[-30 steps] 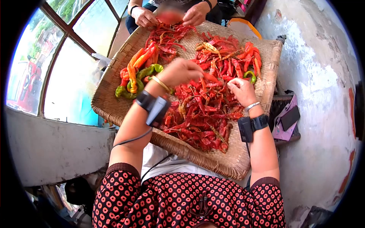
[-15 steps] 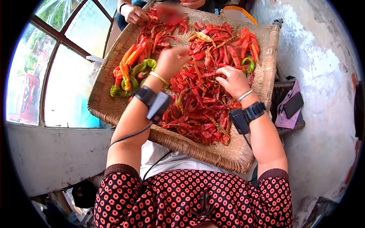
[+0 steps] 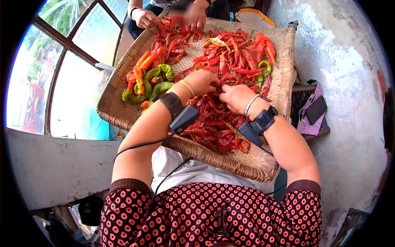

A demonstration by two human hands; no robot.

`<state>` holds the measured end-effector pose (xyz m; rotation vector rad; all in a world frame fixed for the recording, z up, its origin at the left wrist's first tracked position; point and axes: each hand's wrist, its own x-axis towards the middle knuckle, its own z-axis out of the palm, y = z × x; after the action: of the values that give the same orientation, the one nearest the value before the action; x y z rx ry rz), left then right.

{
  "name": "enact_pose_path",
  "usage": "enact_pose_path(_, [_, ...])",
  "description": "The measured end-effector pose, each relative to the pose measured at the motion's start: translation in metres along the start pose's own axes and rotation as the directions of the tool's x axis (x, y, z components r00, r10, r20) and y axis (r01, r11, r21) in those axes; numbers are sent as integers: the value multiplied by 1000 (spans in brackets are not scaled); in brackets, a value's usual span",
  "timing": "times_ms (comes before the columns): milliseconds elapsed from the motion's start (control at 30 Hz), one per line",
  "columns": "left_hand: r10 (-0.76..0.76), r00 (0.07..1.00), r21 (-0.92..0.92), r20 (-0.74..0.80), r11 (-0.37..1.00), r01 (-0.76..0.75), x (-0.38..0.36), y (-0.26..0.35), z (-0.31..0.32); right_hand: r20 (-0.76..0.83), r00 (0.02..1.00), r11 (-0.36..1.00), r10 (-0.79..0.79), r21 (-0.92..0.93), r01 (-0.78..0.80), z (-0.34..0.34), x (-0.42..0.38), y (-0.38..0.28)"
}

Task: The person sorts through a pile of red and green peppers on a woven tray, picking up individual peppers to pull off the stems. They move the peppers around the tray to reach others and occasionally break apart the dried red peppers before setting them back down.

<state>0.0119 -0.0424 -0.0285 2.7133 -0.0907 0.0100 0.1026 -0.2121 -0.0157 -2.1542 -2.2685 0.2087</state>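
Observation:
My left hand (image 3: 203, 82) and my right hand (image 3: 238, 99) meet over the middle of a heap of dried red chili peppers (image 3: 216, 127). Their fingers are closed and the fingertips almost touch, with a red chili pepper between them that is mostly hidden. All of this lies in a shallow woven basket (image 3: 255, 166). Left of my left hand are green peppers (image 3: 163, 87) and orange-red peppers (image 3: 142, 68). Beyond my right hand lies another group of red chilies (image 3: 234, 51), with a curled green chili (image 3: 263, 68) at its right side.
Across the basket, another person's two hands (image 3: 146, 18) handle red chilies at the far left corner. A window (image 3: 72, 78) is on the left and a worn wall (image 3: 341, 82) on the right. A dark phone-like object (image 3: 316, 110) rests on purple material beside the basket.
My left hand has come down and right, and my right hand down and left, so they now meet over the heap. The other person's second hand has reached further into the basket.

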Motion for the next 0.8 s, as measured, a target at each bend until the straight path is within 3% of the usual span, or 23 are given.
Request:
enact_pose_path(33, [0, 1000, 2, -5, 1000, 0, 0, -4, 0, -2, 1000, 1000, -2, -5, 2, -4, -1, 1])
enact_pose_path(133, [-77, 971, -29, 228, 996, 86, -2, -3, -10, 116, 989, 995, 93, 17, -96, -22, -2, 10])
enact_pose_path(233, [-23, 971, 42, 238, 999, 13, -6, 7, -20, 207, 962, 976, 177, 89, -198, -40, -4, 14])
enact_pose_path(267, [-22, 972, 38, 234, 999, 14, -7, 11, -21, 211, 962, 977, 176, 84, -197, -40, -4, 16])
enact_pose_path(333, [45, 999, -251, 25, 967, -37, -11, 24, -24, 41, 989, 955, 139, 257, -145, -40, -2, 21])
enact_pose_path(367, [48, 999, -258, 26, 965, -39, -14, 31, -26, 48, 989, 955, 143, 257, -151, -40, -3, 22])
enact_pose_path(433, [-108, 991, -490, 77, 862, 132, -20, 47, -34, -41, 980, 792, 192, 597, -130, -47, -5, 23])
enact_pose_path(467, [-70, 996, -502, -52, 864, 35, -20, 32, -15, 16, 970, 653, 242, 737, -175, -47, -6, 25])
enact_pose_path(500, [-66, 997, -508, -46, 861, 33, -21, 32, -15, 33, 968, 451, 249, 880, -147, -47, -9, 26])
enact_pose_path(567, [-145, 981, -576, 125, 795, 191, -24, 32, -17, 78, 954, 228, 290, 962, -148, -40, -11, 34])
enact_pose_path(600, [-130, 983, -569, 130, 802, 181, -25, 37, -23, 64, 943, 140, 325, 984, -115, -34, -12, 36])
enact_pose_path(633, [-129, 983, -571, 133, 801, 182, -25, 36, -27, 67, 943, 136, 327, 984, -118, -32, -14, 38])
enact_pose_path(700, [-212, 951, -609, 225, 731, 307, -26, 33, -34, 104, 898, 4, 427, 993, -116, -27, -19, 44])
enact_pose_path(767, [-375, 927, -658, 35, 689, 304, -30, 33, -50, -27, 862, 173, 506, 982, -71, -14, -19, 57])
enact_pose_path(800, [-499, 865, -705, -50, 631, 323, -29, 23, -54, 13, 843, 238, 538, 957, -167, -14, -20, 59])
